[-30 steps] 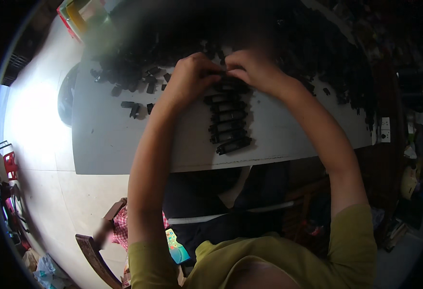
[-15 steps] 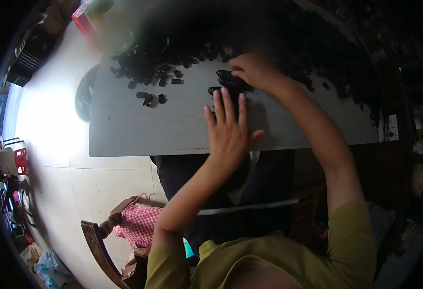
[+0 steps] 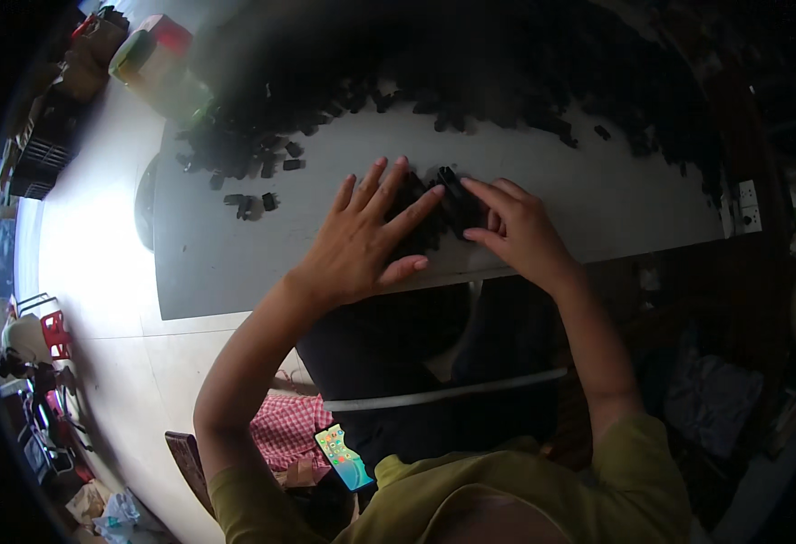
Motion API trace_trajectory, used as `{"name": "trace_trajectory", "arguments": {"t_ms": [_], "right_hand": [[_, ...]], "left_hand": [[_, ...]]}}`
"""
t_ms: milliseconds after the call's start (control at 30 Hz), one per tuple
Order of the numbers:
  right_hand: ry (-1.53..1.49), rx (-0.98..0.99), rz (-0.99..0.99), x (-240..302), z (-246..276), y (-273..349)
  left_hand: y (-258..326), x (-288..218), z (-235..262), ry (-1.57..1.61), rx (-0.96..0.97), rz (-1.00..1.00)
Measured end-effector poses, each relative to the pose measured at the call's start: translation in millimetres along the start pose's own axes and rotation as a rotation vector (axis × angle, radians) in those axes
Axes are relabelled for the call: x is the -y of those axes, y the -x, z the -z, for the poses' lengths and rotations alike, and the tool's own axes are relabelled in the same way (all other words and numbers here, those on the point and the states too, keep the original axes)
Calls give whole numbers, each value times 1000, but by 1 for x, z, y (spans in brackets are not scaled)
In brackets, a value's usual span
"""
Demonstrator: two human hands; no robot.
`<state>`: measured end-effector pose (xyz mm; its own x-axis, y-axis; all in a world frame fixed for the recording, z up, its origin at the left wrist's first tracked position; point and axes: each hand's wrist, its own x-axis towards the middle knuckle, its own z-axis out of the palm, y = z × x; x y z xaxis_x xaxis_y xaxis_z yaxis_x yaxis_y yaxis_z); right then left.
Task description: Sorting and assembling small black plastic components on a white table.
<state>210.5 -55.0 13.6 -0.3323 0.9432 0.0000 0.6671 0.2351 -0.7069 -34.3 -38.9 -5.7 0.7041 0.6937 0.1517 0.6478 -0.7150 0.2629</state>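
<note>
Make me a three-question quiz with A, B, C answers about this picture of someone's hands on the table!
1. Where does the left hand lie?
A. flat on the row of small black parts
B. on the floor
C. on the phone

2. What colour is the tabletop?
A. red
B. grey
C. yellow

3. How are the left hand's fingers?
A. curled into a fist
B. hidden in a glove
C. spread open

Answers:
1. A, its palm and fingers cover the parts beside the right hand.
2. B, the bare surface shows grey.
3. C, the fingers fan out apart.
</note>
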Motion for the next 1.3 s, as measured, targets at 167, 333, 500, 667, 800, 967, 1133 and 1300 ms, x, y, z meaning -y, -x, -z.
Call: {"name": "trace_trajectory", "arguments": {"t_ms": [167,333,500,667,800,967,1133,1300], "right_hand": [[13,-99,10,1,-13,-9],[176,-367,-66,-28,14,-48],[728,-606,-8,-62,23,-84],[559,-502,-122,-44,29,-46],[295,-323,-106,-19,9,-17],[261,-432,61,-24,15,-53],[364,-360,-54,-23,2,-96],[290,-448,54,-33,-1,-82]], "left_hand": [[-14,22,9,49,86,-186],[-19,12,19,-128,32,-157],[-41,-40,-3,-120,-35,-140],[-43,-45,-19,-93,-75,-102],[-40,-45,-14,-104,-90,-44],[-38,-45,-3,-62,-126,-38],[-38,-33,7,-46,-148,-51],[-50,-5,18,65,-116,-119]]}}
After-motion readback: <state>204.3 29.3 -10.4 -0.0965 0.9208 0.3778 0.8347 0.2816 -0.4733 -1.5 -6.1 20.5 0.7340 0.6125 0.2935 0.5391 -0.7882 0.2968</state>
